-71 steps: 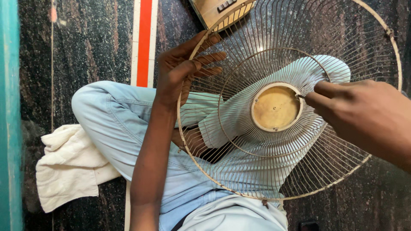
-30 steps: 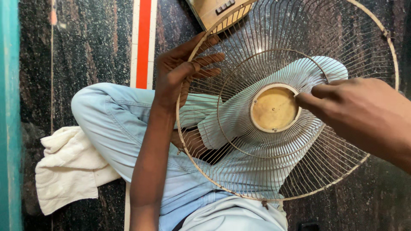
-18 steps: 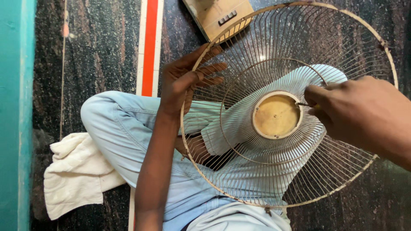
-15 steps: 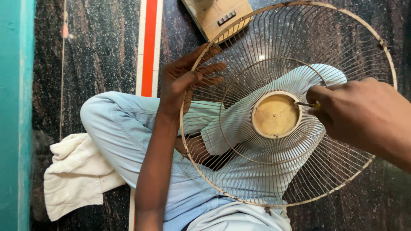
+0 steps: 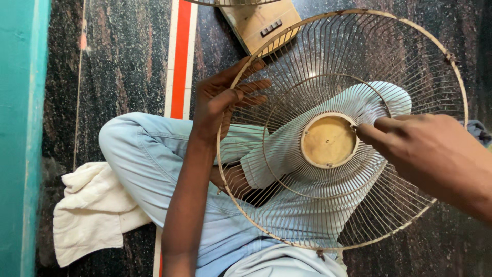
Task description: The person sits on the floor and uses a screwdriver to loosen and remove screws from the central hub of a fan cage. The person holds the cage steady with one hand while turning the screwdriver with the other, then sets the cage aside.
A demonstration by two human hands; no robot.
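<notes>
Head view: I see the fan guard (image 5: 353,56), a round wire cage, resting tilted across the lap over light blue trousers (image 5: 154,164). Left hand (image 5: 220,102) clasps the guard's upper-left rim, fingers (image 5: 253,84) curled through the wires; grip closed on the rim. Right hand (image 5: 435,154) comes in from the right, fingertips pinched narrow at the edge of the yellowish centre disc (image 5: 328,141); whether they hold anything, I cannot tell. White cloth (image 5: 87,215) lies on the dark floor (image 5: 123,61), left of the knee. A beige switch box (image 5: 259,23) sits just above the guard.
</notes>
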